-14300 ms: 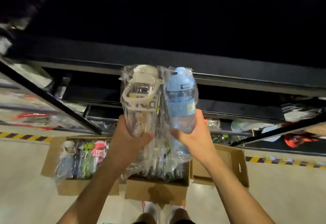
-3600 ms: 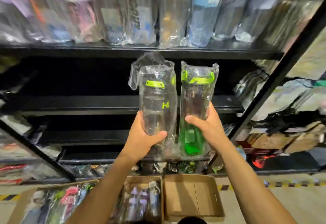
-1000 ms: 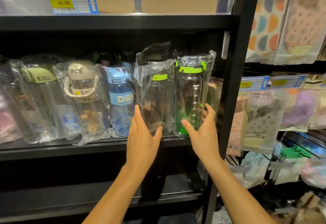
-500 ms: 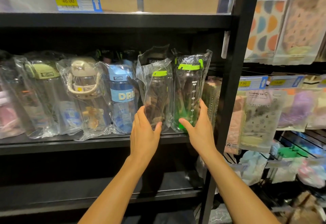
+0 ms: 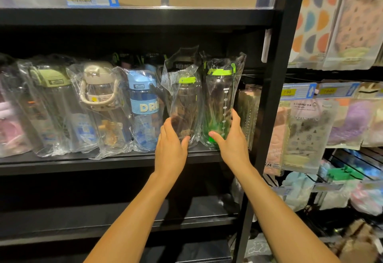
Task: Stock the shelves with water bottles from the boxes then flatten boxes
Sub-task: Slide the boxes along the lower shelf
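As both bottles stand base-down on the shelf [image 5: 103,162], the step in hand looks like setting one pair in place during the stocking. No boxes are in sight, so flattening seems far off. The left hand [image 5: 172,148] cups the foot of the dark bottle [image 5: 184,105] between thumb and fingers. The right hand [image 5: 232,144] holds the green bottle [image 5: 219,101] likewise, thumb in front and fingers round the far side. The next move probably calls for a gentle release and a straight pull back, since the loose bags could cling to the fingers and tip a bottle. Both bottles are tall, smooth, clear cylinders with lime lids, each in a crinkly, glossy plastic bag that stands up above its lid. Just left of the left hand stands a blue bottle [image 5: 144,107], and just right of the right hand rises a black post [image 5: 271,117].
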Tool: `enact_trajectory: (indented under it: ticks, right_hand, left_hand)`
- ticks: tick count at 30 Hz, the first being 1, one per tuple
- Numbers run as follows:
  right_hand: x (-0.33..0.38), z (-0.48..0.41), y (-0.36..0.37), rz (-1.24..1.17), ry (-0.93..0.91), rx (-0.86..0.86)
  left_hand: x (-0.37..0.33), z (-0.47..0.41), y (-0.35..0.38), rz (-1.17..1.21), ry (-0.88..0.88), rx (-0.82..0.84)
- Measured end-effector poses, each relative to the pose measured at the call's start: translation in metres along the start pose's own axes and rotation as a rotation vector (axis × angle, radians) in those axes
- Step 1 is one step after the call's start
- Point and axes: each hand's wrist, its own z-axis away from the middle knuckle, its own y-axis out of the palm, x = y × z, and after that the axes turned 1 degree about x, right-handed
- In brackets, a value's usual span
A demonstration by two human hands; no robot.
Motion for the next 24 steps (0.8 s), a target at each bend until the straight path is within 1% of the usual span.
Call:
enact_trajectory:
  ticks: [6,14,18,20,22,24]
  right_hand:
    - [0.004,0.003,-0.001,0.035,0.022,-0.004]
    - [0.015,0.019,-0.003,0.288,0.037,-0.026]
    - [0.022,0.04,-0.007,0.377,0.037,-0.093]
    - [0.022,0.056,-0.007,0.442,-0.02,-0.11]
    - [0.021,0.073,-0.002,0.536,-0.123,-0.083]
    - [0.018,0.088,0.005,0.655,-0.207,-0.051]
  left_hand:
    - [-0.004,0.0,-0.005,-0.028,-0.017,0.01]
    - [-0.012,0.01,-0.029,-0.181,-0.046,0.106]
    - [-0.011,0.033,-0.049,-0.25,-0.014,0.13]
    - [-0.007,0.049,-0.058,-0.372,0.011,0.131]
    - [-0.001,0.063,-0.067,-0.49,0.038,0.133]
    - [0.009,0.074,-0.078,-0.597,0.056,0.171]
